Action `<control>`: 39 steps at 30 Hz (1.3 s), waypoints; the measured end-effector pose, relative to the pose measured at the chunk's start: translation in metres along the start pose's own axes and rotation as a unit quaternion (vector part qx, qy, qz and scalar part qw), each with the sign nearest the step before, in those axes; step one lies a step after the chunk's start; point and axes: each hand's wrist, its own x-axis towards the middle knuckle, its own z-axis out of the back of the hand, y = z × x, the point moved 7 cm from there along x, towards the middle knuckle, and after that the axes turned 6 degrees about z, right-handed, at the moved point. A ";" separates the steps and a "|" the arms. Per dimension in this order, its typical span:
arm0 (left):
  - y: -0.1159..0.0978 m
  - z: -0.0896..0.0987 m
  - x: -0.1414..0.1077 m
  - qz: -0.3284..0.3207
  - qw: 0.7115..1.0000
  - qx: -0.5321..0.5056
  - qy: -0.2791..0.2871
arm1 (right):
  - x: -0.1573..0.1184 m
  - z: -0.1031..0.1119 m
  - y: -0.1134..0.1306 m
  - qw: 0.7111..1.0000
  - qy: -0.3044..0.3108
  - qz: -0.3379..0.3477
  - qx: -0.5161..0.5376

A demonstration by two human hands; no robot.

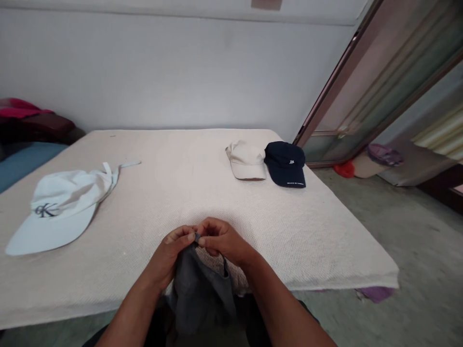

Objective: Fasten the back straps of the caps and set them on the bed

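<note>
A: Report the position of the gray cap (202,299).
B: It hangs below and between the two hands, at the near edge of the cream cover (173,193). Its narrow band end rises to the fingertips, and its body drops past the edge.

A: Condition of the hands?
B: Both are closed in a pinch. The left hand (176,243) grips the band end from the left, thumb on top; the right hand (221,238) pinches at the same spot from the right. The fingertips nearly meet.

A: Other headwear?
B: A white cap (68,207) with dark lettering lies well to the left, brim toward the near left. Beyond the hands, to the right, a beige cap (248,161) and a navy cap (285,164) lie side by side, brims toward the near side.

A: Record what cannot be verified.
B: The fingers cover most of the band end, so any fastening there cannot be confirmed. The gray cap's lower part sinks into shadow and its brim cannot be made out. Both forearms run off the bottom of the view. The lettering under the navy cap's emblem, along its brim, is too small to read. On the floor at right, a purple patterned item (385,155) is blurred; its kind is undetermined.
</note>
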 end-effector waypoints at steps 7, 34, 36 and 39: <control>0.000 0.004 -0.002 0.013 0.999 0.033 0.009 | 0.000 0.000 -0.002 0.997 -0.007 -0.028 0.076; 0.021 0.012 -0.002 0.112 0.993 0.043 -0.002 | -0.007 0.010 -0.001 0.998 -0.002 -0.065 -0.014; 0.022 0.011 -0.003 0.118 0.991 0.058 0.001 | -0.008 0.012 -0.002 0.997 -0.001 -0.073 -0.037; 0.024 0.010 -0.003 0.124 0.990 0.074 0.003 | -0.009 0.014 -0.004 0.994 0.004 -0.077 -0.073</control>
